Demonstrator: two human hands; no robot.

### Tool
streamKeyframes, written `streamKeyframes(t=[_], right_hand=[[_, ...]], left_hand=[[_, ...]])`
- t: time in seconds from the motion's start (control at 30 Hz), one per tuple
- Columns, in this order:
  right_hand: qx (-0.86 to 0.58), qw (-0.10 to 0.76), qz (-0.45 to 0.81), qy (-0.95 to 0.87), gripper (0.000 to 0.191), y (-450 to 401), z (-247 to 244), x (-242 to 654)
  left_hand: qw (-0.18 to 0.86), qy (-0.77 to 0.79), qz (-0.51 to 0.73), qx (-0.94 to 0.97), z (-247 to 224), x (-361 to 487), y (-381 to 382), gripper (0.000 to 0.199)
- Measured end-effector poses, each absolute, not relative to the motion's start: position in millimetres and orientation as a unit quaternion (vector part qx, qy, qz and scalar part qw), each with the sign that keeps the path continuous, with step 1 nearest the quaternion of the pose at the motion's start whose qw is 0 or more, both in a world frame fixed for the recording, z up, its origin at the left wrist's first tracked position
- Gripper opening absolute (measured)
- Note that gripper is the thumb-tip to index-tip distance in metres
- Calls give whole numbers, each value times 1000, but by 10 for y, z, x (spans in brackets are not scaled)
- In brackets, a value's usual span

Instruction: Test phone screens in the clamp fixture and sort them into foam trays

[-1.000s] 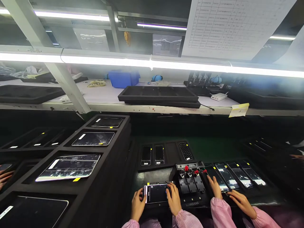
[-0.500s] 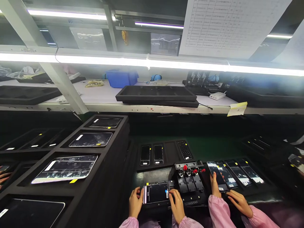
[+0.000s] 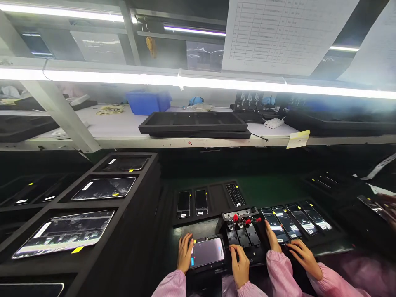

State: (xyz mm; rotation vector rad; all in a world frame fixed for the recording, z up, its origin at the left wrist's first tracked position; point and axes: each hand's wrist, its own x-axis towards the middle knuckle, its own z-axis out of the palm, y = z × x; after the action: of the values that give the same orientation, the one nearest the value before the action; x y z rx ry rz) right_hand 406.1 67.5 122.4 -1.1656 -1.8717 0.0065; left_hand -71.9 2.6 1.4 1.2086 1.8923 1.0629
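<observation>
A phone [image 3: 208,252] with a lit greyish screen and a small blue-and-red patch near its left end lies flat at a black test fixture [image 3: 243,236] with red-tipped levers. My left hand [image 3: 184,255] has its fingers and thumb closed around the phone's left end. Just off the phone's right end is my right hand [image 3: 240,266], its fingers bent and apart, with nothing visible in them. Behind the fixture, a black tray [image 3: 217,199] holds two dark phones [image 3: 184,204] and a phone with a grid of icons on its screen [image 3: 235,194].
To my right, a co-worker's hands [image 3: 305,256] are at a phone [image 3: 274,226] beside several others in a tray. At left rises a stack of black trays [image 3: 133,214] with phones in its top compartments. A shelf [image 3: 117,142] crosses ahead, carrying a blue bin [image 3: 148,102].
The phone's screen has gone from dark with white stripes to evenly lit grey. My right hand has moved off its right end. The co-worker's held phone is lower, in line with the others.
</observation>
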Motion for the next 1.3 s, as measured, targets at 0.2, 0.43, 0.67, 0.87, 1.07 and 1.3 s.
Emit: streamKeyframes(t=[0.2, 0.43, 0.67, 0.87, 1.07, 1.3], right_hand=[[-463, 526, -62, -711, 40, 662, 1476, 3604], [-530, 494, 14, -689, 45, 559, 1618, 3683], [-549, 442, 136, -696, 47, 789, 1462, 4061], [-558, 410, 225, -686, 46, 884, 1244, 4178], [-565, 375, 305, -669, 42, 874, 1117, 4226], [-570, 373, 330, -654, 41, 853, 1158, 4168]], left_hand=[[354, 694, 401, 481, -76, -411, 41, 46], [399, 657, 394, 504, -9, -138, 169, 47], [406, 641, 368, 537, 108, -214, 254, 44], [367, 640, 335, 586, 192, -424, 229, 36], [329, 631, 282, 643, 216, -388, 390, 26], [315, 614, 269, 671, 302, -359, 414, 23]])
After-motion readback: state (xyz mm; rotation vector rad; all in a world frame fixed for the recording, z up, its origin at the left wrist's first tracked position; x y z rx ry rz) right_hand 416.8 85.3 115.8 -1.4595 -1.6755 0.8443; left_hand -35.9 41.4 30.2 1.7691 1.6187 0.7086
